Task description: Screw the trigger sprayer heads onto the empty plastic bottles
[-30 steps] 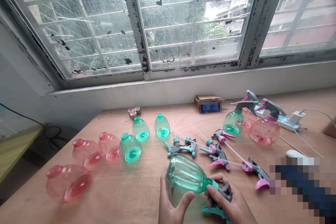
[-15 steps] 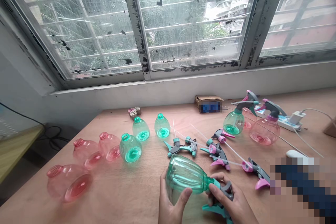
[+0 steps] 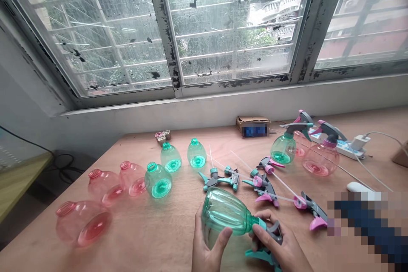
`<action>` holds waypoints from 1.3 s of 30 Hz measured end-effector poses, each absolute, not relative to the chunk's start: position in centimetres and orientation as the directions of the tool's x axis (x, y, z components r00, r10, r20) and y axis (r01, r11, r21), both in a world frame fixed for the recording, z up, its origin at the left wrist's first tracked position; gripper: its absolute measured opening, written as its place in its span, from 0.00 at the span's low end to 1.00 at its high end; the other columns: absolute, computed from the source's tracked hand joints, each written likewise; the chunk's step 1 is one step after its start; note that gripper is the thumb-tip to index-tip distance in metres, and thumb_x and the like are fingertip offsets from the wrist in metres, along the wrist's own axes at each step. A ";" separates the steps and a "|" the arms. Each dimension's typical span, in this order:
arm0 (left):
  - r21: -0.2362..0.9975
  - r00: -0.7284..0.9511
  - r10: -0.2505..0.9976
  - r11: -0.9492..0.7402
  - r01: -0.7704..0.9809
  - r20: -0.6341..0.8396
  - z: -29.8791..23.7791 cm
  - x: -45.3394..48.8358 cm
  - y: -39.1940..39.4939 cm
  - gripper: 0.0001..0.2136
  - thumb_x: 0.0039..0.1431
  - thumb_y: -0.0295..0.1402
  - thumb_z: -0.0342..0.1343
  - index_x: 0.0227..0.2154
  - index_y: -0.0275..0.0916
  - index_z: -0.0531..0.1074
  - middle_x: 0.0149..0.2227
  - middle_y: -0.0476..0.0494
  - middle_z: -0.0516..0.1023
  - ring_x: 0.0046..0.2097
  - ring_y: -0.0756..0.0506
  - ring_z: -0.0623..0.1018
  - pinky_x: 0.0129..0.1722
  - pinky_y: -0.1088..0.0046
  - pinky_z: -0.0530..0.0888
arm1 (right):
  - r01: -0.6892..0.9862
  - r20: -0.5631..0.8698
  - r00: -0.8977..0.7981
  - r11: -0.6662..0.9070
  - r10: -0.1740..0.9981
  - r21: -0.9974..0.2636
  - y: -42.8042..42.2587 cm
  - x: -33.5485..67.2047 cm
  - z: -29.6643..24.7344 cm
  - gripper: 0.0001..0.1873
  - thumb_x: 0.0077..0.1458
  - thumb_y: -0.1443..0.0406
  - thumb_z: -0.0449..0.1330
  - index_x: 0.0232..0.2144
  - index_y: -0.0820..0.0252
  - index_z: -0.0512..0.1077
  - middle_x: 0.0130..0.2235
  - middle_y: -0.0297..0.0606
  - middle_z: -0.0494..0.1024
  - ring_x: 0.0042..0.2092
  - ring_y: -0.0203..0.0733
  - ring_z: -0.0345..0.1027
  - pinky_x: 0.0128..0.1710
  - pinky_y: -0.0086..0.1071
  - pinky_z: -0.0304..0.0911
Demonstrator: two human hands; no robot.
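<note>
A clear green spray bottle (image 3: 225,210) lies tilted on its side in the air, its neck pointing right. My left hand (image 3: 208,242) is wrapped round its body near the base, thumb on the near side. On the grey and teal spray head (image 3: 272,233) at the bottle's neck, my right hand (image 3: 280,240) is closed, with fingers and thumb at the teal collar. The teal trigger shows below the right hand. Just beyond the bottle lie loose teal-and-grey spray heads (image 3: 213,178) and pink-and-grey ones (image 3: 314,210), with thin white tubes.
Open green bottles (image 3: 158,180) and pink bottles (image 3: 84,223) stand to the left on the wooden table (image 3: 143,233). Assembled sprayers (image 3: 320,161), a power strip (image 3: 350,149) and a white mouse (image 3: 363,189) are at right. A small cardboard box (image 3: 253,120) sits by the wall.
Almost nothing differs. Both hands keep the same hold on the spray bottle and its head, with only a very slight shift of the whole view.
</note>
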State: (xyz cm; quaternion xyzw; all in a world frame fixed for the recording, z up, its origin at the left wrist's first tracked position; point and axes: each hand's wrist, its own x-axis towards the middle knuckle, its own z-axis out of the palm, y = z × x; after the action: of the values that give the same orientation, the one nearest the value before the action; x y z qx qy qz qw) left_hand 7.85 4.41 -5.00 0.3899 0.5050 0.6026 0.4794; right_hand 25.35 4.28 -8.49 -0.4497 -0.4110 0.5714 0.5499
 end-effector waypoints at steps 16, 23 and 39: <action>0.987 -0.212 0.977 -0.033 -0.156 -0.001 -5.7 7.6 4.5 0.36 0.52 0.49 0.69 0.60 0.39 0.67 0.57 0.34 0.79 0.61 0.31 0.76 0.60 0.60 0.71 | -0.253 -0.036 -0.011 -0.038 0.999 -0.967 4.4 25.4 -8.7 0.23 0.58 0.45 0.69 0.39 0.58 0.72 0.26 0.33 0.80 0.28 0.41 0.72 0.31 0.33 0.66; 0.986 -0.213 0.977 -0.025 -0.162 -0.010 -5.9 7.6 4.6 0.36 0.51 0.49 0.70 0.60 0.39 0.68 0.57 0.34 0.80 0.61 0.31 0.77 0.60 0.60 0.71 | -0.246 -0.024 -0.002 -0.024 1.000 -0.969 4.4 25.3 -8.4 0.24 0.58 0.45 0.69 0.38 0.58 0.72 0.27 0.33 0.80 0.28 0.42 0.72 0.31 0.34 0.66; 0.985 -0.201 0.976 -0.113 -0.128 0.086 -6.9 7.5 4.4 0.41 0.49 0.47 0.71 0.64 0.41 0.63 0.61 0.34 0.76 0.63 0.32 0.74 0.62 0.61 0.70 | -0.271 -0.063 0.030 -0.053 0.998 -0.961 4.4 25.4 -8.2 0.24 0.56 0.45 0.70 0.38 0.58 0.74 0.26 0.33 0.79 0.28 0.42 0.73 0.31 0.32 0.68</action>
State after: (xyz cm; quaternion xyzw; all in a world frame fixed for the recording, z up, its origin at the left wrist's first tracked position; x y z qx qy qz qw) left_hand 7.45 4.41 -6.94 0.4373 0.4848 0.6043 0.4566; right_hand 25.37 4.36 -8.20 -0.4513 -0.4027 0.5681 0.5581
